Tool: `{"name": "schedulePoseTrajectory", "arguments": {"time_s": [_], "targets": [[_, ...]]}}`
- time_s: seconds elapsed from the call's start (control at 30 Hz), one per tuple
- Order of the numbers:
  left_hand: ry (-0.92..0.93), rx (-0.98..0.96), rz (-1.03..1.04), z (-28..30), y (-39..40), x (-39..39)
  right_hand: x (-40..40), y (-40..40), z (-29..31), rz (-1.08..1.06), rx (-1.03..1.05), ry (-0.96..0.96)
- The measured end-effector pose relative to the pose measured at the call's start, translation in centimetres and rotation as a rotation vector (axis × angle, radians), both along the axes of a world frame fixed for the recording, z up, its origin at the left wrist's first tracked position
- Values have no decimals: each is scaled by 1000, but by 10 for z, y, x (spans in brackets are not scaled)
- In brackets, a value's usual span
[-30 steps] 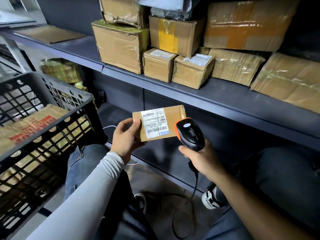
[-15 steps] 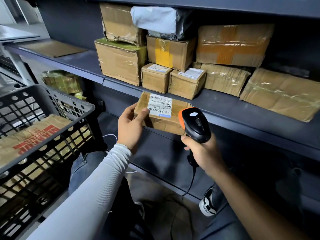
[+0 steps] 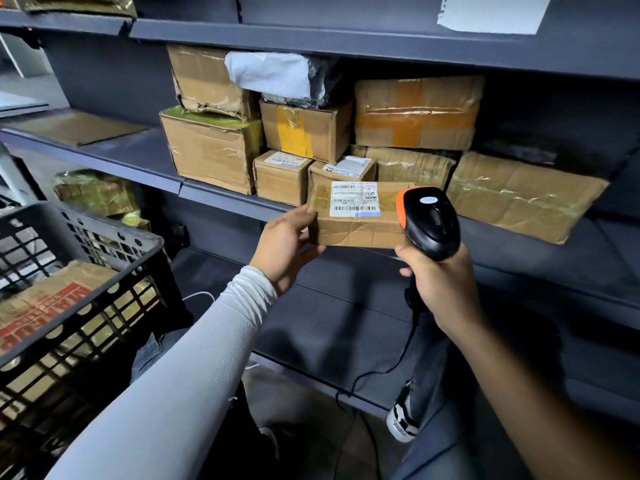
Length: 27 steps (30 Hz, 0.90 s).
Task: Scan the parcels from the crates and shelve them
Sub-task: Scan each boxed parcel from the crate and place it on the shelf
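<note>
Parcel [image 3: 353, 216] sits mid-frame at the shelf [image 3: 221, 199] edge, label up, the left hand [image 3: 285, 245] gripping its left end. Right hand [image 3: 440, 282] is clamped round the scanner [image 3: 429, 221], just right of it. Crate [image 3: 83, 237] at lower left; boxes [image 3: 211, 150] stacked behind.

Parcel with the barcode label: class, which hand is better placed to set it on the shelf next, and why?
Left. The left hand already holds the parcel at the shelf edge; the right hand is occupied gripping the scanner.
</note>
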<state>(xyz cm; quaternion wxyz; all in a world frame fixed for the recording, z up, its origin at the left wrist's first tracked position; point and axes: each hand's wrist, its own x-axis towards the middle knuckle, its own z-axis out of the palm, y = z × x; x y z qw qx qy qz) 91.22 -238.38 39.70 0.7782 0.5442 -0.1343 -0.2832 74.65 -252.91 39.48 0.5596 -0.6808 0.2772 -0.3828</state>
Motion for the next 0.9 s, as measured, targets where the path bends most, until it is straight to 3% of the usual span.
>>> {"name": "schedulePoseTrajectory", "arguments": {"time_s": [0.27, 0.53, 0.7, 0.9], "targets": [[-89, 52, 128, -18, -85, -16, -13, -45, -15, -136, -21, 31], [-472, 231, 191, -27, -118, -1, 2, -66, -17, -189, 32, 55], [-763, 498, 79, -22, -120, -4, 9, -73, -13, -147, 70, 122], [-1086, 529, 158, -38, -114, -19, 14, -81, -9, -152, 130, 70]]}}
